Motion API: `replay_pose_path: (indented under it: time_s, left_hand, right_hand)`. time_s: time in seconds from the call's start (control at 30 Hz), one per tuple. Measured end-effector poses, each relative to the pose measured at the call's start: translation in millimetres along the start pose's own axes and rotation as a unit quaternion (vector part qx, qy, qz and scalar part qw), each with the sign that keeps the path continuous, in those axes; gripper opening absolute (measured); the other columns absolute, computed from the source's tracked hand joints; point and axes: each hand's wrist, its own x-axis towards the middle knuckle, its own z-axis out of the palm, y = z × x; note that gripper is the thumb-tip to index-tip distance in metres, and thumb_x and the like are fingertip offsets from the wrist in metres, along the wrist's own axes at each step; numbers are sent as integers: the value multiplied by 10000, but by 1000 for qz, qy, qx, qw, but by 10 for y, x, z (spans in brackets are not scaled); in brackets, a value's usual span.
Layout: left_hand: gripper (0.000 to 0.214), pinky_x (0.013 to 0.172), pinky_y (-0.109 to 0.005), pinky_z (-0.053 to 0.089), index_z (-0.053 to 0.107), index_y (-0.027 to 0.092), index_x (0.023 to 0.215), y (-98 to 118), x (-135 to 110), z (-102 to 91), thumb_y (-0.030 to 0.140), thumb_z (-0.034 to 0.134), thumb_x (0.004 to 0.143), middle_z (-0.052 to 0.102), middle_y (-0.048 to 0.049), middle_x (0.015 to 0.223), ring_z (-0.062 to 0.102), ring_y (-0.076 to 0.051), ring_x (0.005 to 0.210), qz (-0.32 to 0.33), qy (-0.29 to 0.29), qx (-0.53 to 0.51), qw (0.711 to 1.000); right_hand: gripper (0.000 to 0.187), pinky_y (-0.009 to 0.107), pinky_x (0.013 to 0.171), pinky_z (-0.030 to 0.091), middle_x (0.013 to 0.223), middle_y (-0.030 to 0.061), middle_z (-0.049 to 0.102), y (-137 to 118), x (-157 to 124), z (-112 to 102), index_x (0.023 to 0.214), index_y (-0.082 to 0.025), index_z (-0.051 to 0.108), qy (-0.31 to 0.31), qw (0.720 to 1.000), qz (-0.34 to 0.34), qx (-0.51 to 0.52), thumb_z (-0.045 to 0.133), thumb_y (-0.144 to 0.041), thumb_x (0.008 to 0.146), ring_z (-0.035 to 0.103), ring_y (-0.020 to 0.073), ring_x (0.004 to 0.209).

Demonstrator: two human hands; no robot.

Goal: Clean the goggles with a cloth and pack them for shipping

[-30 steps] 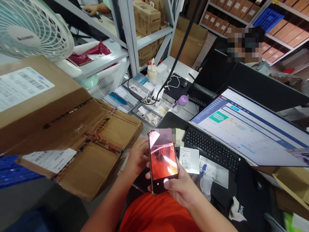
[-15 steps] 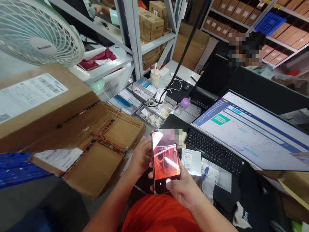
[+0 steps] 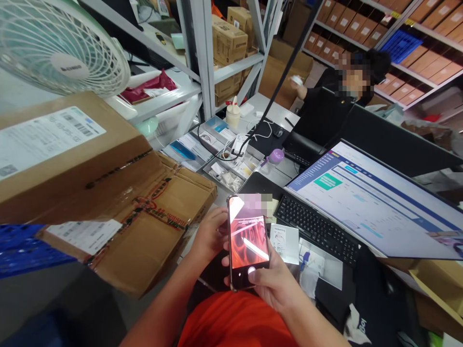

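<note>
Upright in front of my body is a smartphone [image 3: 249, 243] in a clear-edged case, its screen showing a reddish picture with a round white button below. My right hand [image 3: 272, 278] wraps round the phone's lower part, the thumb resting beside that button. Behind the phone's left edge, my left hand [image 3: 211, 235] has its fingers bent; their tips and anything they hold are hidden by the phone. Just right of the phone lie a small white box with a printed label [image 3: 284, 242] and an open white box [image 3: 323, 267] with a blue item in it.
Large cardboard boxes [image 3: 155, 231] and a fan [image 3: 65, 48] stand to the left. A keyboard [image 3: 316, 229] and a lit monitor [image 3: 376, 197] are on the right. Trays of small parts [image 3: 235, 166] and a purple-lidded bottle [image 3: 277, 157] sit ahead. Across the desk is another person [image 3: 331, 96].
The person across the desk has turned and now shows a raised hand with a small white thing. The reddish picture on the phone has shifted slightly. My hands stay nearly in place.
</note>
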Motion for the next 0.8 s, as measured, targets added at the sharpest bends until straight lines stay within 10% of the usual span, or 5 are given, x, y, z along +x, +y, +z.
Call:
replay_pose_path:
  time_s: [0.5, 0.8]
  left_hand:
    - [140, 785, -389, 535, 682, 209, 709, -8, -9, -15, 261, 559, 749, 680, -63, 832, 605, -216, 777, 21, -4, 12, 1000]
    - [131, 809, -396, 542, 619, 206, 633, -10, 1, 2, 247, 561, 743, 668, -56, 805, 599, -211, 765, 22, -8, 24, 999]
  right_hand:
    - [695, 386, 666, 631, 1175, 117, 692, -24, -7, 37, 1213, -230, 502, 10, 1000, 7, 5, 814, -91, 608, 710, 320, 1034]
    - [700, 524, 815, 612, 1142, 91, 703, -21, -23, 39, 1211, -253, 521, 24, 1000, 5, -4, 829, -110, 599, 698, 333, 1066]
